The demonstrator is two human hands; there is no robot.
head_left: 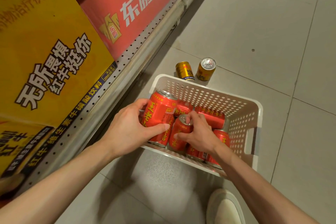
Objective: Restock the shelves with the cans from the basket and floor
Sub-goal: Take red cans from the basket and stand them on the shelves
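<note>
A white perforated basket (pixel 241 112) stands on the floor and holds several red cans. My left hand (pixel 131 129) grips a red can (pixel 160 109) at the basket's left side, fingers curled round its body. My right hand (pixel 198 132) grips a second red can (pixel 180 132) beside it, fingers over its top. More red cans (pixel 211 116) lie on their sides underneath and behind. Two gold cans stand upright on the floor just beyond the basket, the left one (pixel 184 70) and the right one (pixel 206 69).
A low perforated metal shelf (pixel 112 85) runs along the left. On it stand a yellow carton (pixel 45 51) and a red carton (pixel 131 11). Grey tiled floor (pixel 263 32) spreads to the right. A white shoe (pixel 225 207) shows at the bottom.
</note>
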